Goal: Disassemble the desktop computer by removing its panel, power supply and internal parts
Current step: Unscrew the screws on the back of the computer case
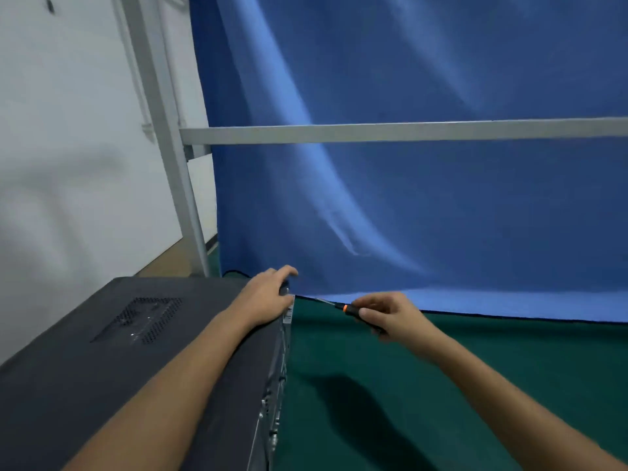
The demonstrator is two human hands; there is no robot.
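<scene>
A dark grey desktop computer case (102,385) lies on its side at the lower left, its side panel with a perforated vent (142,321) facing up. The case's rear face (278,375) with metal slots faces right. My left hand (268,294) rests on the far top corner of the case, fingers curled over the edge. My right hand (384,314) grips a screwdriver (343,306) with a black handle and orange ring. Its thin shaft points left toward the rear top corner of the case, close to my left hand.
The case sits on a green cloth-covered table (441,385). A blue cloth backdrop (407,198) hangs behind it on a grey metal frame (373,132). A white wall (68,130) stands at the left.
</scene>
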